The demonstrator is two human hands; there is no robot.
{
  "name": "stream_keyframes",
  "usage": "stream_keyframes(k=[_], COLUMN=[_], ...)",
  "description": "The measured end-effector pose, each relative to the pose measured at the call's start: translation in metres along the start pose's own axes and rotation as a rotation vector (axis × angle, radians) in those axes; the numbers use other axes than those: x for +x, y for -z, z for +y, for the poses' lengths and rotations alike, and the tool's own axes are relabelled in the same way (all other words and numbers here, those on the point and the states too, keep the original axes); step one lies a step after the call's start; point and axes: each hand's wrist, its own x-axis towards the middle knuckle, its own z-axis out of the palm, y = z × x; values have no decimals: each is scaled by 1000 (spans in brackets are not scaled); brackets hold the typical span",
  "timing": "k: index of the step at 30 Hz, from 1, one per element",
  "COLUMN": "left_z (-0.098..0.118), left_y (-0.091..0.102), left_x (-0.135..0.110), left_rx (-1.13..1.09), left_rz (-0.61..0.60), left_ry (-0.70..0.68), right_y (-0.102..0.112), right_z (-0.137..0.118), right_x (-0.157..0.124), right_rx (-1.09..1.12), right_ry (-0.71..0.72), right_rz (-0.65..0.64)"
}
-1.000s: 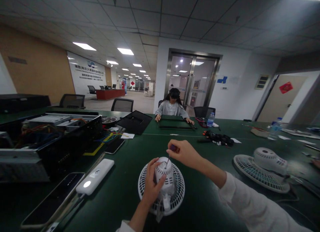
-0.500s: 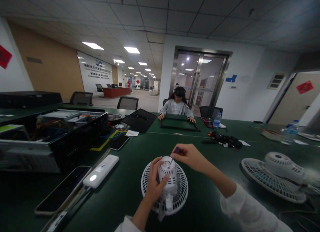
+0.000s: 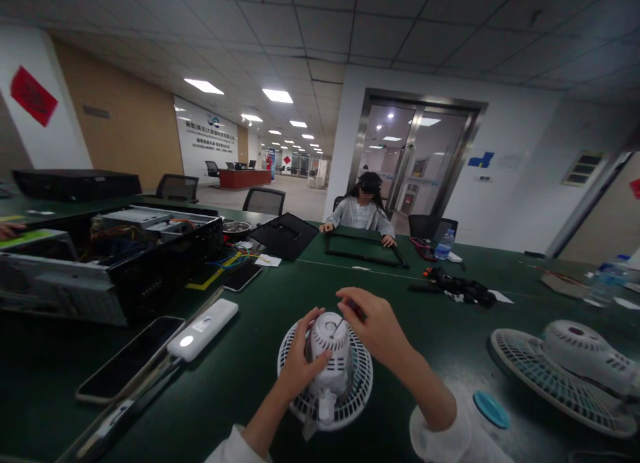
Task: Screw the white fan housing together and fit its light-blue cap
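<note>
Centrally, near the bottom of the frame, my left hand (image 3: 300, 356) wraps the white motor housing (image 3: 329, 340) of a small desk fan (image 3: 361, 376), which lies grille-down on the desk (image 3: 240, 396). My right hand (image 3: 375, 326) is closed on the dark handle of a small screwdriver (image 3: 356, 308), its thin shaft reaching the top of the housing. At right, a second white fan (image 3: 565, 376) lies on the desk. At left, a white power bank (image 3: 200, 330) rests beside a smartphone (image 3: 130, 356). Upper centre, a seated person (image 3: 361, 213) has both hands on a black frame (image 3: 365, 256).
</note>
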Motion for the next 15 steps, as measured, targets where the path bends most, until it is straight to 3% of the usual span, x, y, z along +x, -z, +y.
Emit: stream_keyframes(k=[8, 15], left_z=[11, 12], left_y=[1, -5], left_x=[14, 30], left_rx=[142, 139], left_rz=[-49, -113], left_ry=[-84, 109], right_y=[5, -8], right_z=[-6, 16], right_x=[-10, -3], right_rx=[40, 76], right_ry=[6, -44], right_rz=[-96, 125])
